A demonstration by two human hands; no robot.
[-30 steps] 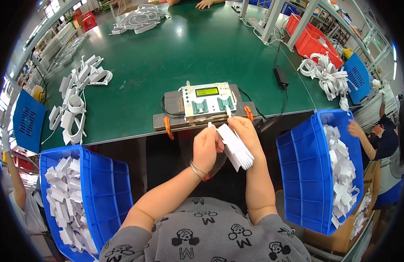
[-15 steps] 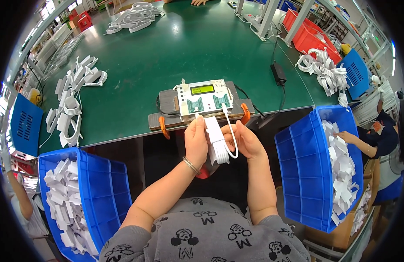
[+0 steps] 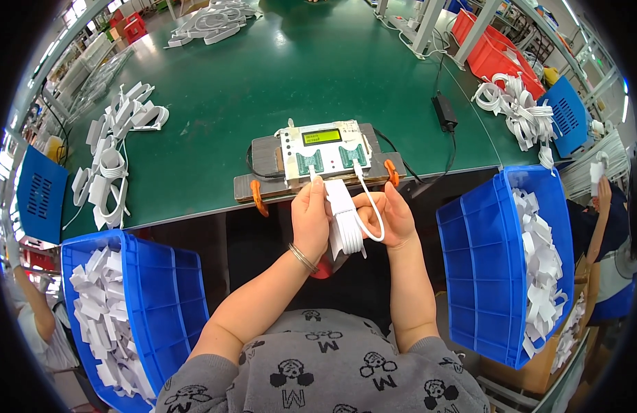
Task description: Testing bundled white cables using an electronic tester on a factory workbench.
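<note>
A coiled white cable bundle [image 3: 345,221] is held between both my hands just in front of the green table's near edge. My left hand [image 3: 309,217] grips its left side, fingers up by the plug going into the left green socket. My right hand [image 3: 392,215] holds the right side, with a loop of cable running up to the right socket. The white tester box [image 3: 323,148] with a green display sits on a grey board clamped with orange clips.
Blue bins of white cable bundles stand at my lower left [image 3: 157,303] and right [image 3: 484,261]. More white cables [image 3: 115,148] lie on the table [image 3: 263,82] at left and right [image 3: 515,103]. A black adapter [image 3: 445,111] and red crates [image 3: 494,55] sit far right. Other people work at both sides.
Both hands have lifted the cable bundle up to the tester, and its two ends now reach the green sockets. Before, the bundle was held lower, away from the box.
</note>
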